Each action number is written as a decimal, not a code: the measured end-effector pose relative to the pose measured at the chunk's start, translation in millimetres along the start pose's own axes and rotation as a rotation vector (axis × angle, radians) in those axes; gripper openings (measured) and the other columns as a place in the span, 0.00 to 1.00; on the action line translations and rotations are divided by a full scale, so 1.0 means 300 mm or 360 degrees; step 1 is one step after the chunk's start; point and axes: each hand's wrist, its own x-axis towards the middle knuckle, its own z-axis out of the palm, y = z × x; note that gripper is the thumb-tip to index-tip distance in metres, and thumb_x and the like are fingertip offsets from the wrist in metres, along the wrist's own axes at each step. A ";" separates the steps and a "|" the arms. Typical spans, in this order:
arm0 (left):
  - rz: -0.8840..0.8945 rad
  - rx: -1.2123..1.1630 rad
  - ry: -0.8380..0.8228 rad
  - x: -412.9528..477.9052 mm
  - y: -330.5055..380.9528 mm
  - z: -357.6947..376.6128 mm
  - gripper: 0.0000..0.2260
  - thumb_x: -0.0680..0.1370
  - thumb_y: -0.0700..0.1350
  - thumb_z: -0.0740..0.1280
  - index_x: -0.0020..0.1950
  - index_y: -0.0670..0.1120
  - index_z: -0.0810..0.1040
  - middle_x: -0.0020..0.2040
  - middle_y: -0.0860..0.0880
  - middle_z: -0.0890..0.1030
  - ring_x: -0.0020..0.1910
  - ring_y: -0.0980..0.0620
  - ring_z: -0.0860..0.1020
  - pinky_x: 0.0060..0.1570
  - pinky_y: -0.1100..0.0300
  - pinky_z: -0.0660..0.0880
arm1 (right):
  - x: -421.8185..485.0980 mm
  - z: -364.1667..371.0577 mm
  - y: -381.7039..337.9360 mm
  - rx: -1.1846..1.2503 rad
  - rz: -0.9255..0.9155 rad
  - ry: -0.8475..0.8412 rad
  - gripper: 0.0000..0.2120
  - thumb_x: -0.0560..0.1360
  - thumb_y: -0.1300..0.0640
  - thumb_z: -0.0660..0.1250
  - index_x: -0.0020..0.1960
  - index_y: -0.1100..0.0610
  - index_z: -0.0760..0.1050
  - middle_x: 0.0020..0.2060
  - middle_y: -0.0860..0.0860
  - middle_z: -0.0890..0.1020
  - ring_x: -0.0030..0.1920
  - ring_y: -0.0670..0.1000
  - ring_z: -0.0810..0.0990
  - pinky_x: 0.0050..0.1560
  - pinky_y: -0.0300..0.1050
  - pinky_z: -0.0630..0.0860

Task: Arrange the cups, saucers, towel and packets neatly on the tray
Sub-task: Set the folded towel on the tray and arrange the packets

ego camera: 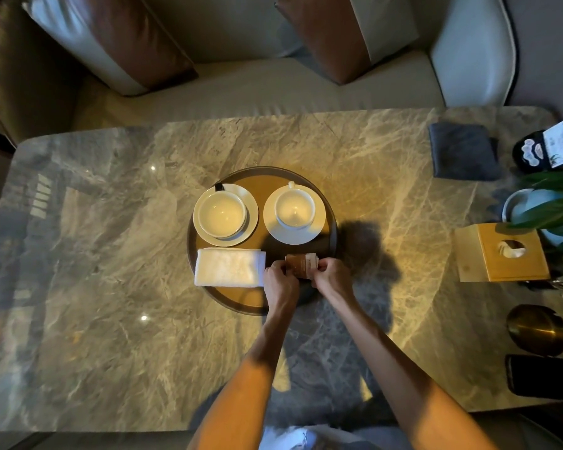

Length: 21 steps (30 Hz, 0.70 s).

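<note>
A round dark tray (267, 174) lies in the middle of the marble table. On its far half stand two white cups, the left cup (221, 214) and the right cup (294, 207), each on a white saucer (250, 219) (319, 222). A folded white towel (229, 267) lies on the tray's near left. Beside it, over the tray's near right, a small stack of brown packets (301, 264) is pinched from both sides by my left hand (280, 282) and my right hand (332, 274). The packets' lower part is hidden by my fingers.
On the right side of the table are a dark folded cloth (463, 151), a wooden tissue box (501, 251), a potted plant (553, 209), a dark bottle (546, 144), a brass container (538, 329) and a black object (543, 378). A sofa with brown cushions (127, 37) lies beyond the table.
</note>
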 end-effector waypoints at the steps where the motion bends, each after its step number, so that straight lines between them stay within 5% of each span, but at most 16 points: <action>1: -0.0008 -0.0001 0.0007 0.000 -0.001 -0.001 0.10 0.79 0.36 0.64 0.59 0.40 0.79 0.53 0.43 0.83 0.50 0.51 0.79 0.47 0.61 0.73 | 0.001 0.003 0.000 0.0004 0.0002 -0.0007 0.11 0.75 0.60 0.69 0.57 0.61 0.81 0.49 0.58 0.86 0.50 0.56 0.84 0.53 0.51 0.81; 6: 0.0001 0.0019 0.0010 0.003 -0.009 -0.006 0.11 0.78 0.36 0.65 0.60 0.40 0.79 0.54 0.43 0.83 0.52 0.49 0.80 0.49 0.60 0.75 | -0.002 0.003 0.002 -0.0108 -0.0099 0.0002 0.15 0.76 0.60 0.70 0.62 0.61 0.78 0.56 0.58 0.83 0.56 0.56 0.82 0.58 0.53 0.79; 12: 0.0030 0.0010 -0.0009 0.005 -0.012 -0.007 0.12 0.77 0.36 0.65 0.59 0.40 0.80 0.52 0.44 0.83 0.47 0.53 0.78 0.44 0.63 0.73 | -0.017 -0.029 0.022 -0.0513 -0.0687 -0.0048 0.31 0.75 0.62 0.70 0.76 0.55 0.64 0.64 0.58 0.72 0.64 0.56 0.75 0.61 0.52 0.76; 21: 0.0087 0.0007 -0.0029 0.007 -0.010 -0.011 0.10 0.76 0.38 0.67 0.57 0.41 0.81 0.47 0.46 0.83 0.44 0.52 0.79 0.40 0.65 0.72 | -0.011 -0.023 0.005 -0.0861 -0.0862 -0.0040 0.15 0.78 0.59 0.64 0.65 0.57 0.71 0.55 0.57 0.75 0.52 0.57 0.82 0.51 0.52 0.80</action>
